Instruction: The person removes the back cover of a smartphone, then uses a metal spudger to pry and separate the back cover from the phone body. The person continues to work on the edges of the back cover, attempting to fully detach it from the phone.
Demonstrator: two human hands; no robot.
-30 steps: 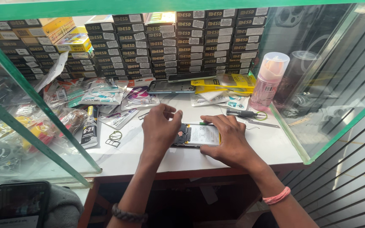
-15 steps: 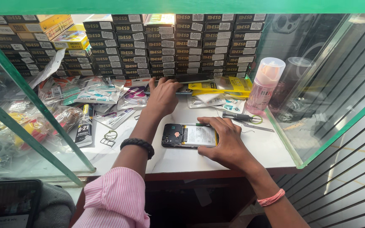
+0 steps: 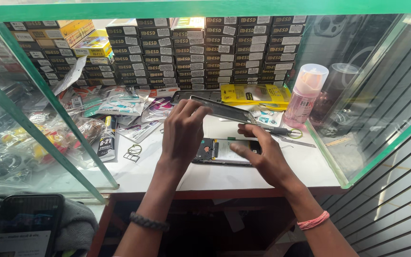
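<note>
the left hand [image 3: 182,131] is raised over the white counter [image 3: 167,173], fingers clamped on the near-left end of a thin grey panel [image 3: 224,110]. the panel runs tilted from the fingertips toward the far right, clear of the counter surface.

the right hand [image 3: 262,159] rests on the open phone [image 3: 220,151], fingers spread apart and pressing along its right end and far edge; it grips nothing. the phone lies flat, near the middle of the counter, its inner parts facing up, partly covered by both hands.

just right of the phone lie tweezers [image 3: 298,141] and a dark-handled tool [image 3: 274,129]. a pink bottle [image 3: 304,95] stands at the far right beside the glass wall. a yellow packet [image 3: 255,95] lies far of the panel. stacked dark boxes [image 3: 224,52] line the far side. a glue tube [image 3: 107,140] and loose packets [image 3: 120,104] lie to the left. a second phone [image 3: 24,223] sits on grey cloth at the near left, outside the glass.
</note>
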